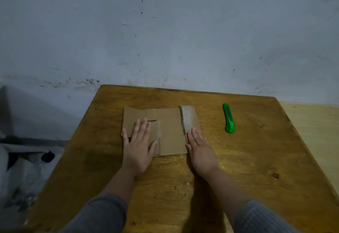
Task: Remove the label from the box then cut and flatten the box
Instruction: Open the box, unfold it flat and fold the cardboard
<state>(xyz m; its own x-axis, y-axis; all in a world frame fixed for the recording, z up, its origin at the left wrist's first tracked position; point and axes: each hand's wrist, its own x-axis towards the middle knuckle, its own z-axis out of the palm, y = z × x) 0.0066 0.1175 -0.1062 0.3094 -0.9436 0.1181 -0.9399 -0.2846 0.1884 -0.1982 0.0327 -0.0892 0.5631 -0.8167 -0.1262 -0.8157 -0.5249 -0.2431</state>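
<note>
A brown cardboard box (170, 132) lies opened out flat on the wooden table (247, 159). My left hand (138, 145) rests palm down on its left panels, fingers spread. On the box's right edge my right hand (200, 149) lies flat, just below a paler strip of cardboard (189, 118) that sits on the right panel. A green utility knife (229, 118) lies on the table to the right of the box, apart from both hands. Neither hand holds anything.
A stained pale wall (165, 31) rises right behind the table's far edge. Crumpled plastic bags (20, 168) lie on the floor to the left. A lighter wooden surface (315, 132) adjoins the table on the right.
</note>
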